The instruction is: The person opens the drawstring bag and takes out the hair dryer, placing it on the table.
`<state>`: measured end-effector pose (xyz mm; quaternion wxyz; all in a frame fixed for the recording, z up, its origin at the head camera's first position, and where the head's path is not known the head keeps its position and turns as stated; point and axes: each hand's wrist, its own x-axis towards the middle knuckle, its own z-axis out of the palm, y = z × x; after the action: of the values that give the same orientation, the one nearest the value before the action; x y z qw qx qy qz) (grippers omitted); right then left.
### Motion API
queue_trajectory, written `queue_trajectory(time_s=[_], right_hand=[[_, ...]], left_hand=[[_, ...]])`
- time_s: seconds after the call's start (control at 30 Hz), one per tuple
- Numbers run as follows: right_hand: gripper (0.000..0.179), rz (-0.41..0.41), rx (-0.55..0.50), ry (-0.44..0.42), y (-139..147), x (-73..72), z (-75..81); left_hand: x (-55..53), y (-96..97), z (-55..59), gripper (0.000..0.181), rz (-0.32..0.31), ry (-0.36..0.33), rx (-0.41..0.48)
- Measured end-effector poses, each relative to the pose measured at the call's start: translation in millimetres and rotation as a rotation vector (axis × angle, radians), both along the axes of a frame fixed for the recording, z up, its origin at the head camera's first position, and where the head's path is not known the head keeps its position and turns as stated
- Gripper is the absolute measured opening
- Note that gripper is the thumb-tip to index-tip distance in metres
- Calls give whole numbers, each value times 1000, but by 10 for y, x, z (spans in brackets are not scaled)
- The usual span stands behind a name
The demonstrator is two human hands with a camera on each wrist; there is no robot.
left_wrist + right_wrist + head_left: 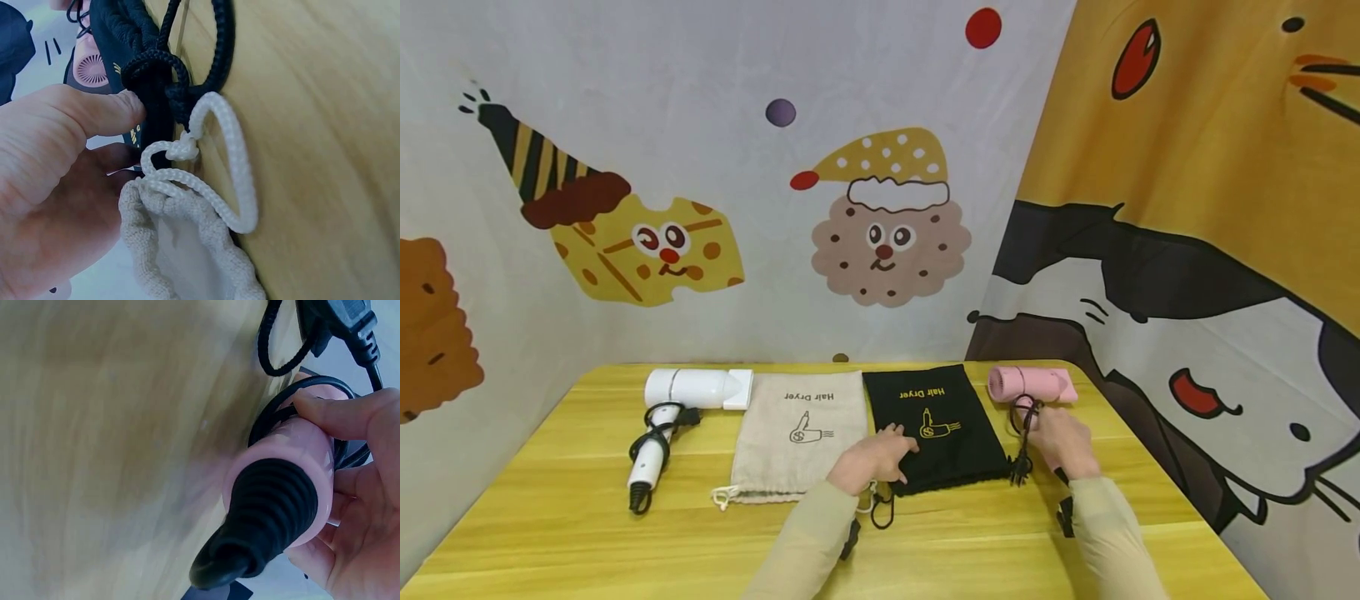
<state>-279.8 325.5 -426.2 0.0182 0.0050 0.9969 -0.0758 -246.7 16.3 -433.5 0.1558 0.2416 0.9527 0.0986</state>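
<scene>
A pink hair dryer [1032, 384] lies at the back right, its dark cord wound around the handle. My right hand [1063, 442] grips that handle, thumb on one side and fingers around the other, as the right wrist view shows. A black drawstring bag [958, 425] printed "Hair Dryer" lies flat left of the dryer. On its lower left corner rests my left hand [876, 458], fingers spread; the left wrist view has the thumb against the black cloth. Beside it lies a beige drawstring bag [767, 446], its gathered mouth and white cord close to my left fingers.
A white hair dryer [696, 389] with a black cord around its handle lies at the left. The wooden table [550, 517] runs back to a wall hanging [700, 67] with cartoon prints. A black cord loop [883, 510] hangs off the black bag's corner.
</scene>
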Motion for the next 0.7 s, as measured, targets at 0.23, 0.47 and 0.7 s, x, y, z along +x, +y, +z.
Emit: queue_trajectory(time_s=[0.23,0.47,0.7], right_hand=[[23,-10,2,8,-29,-6,-26],[23,-13,1,9,-31,-14,-47],[24,25,-1,-19,-42,12,27]], left_hand=[[-1,3,-10,50,2,0,5],[11,-3,-4,49,6,2,12],[19,-8,-8,48,10,14,8]])
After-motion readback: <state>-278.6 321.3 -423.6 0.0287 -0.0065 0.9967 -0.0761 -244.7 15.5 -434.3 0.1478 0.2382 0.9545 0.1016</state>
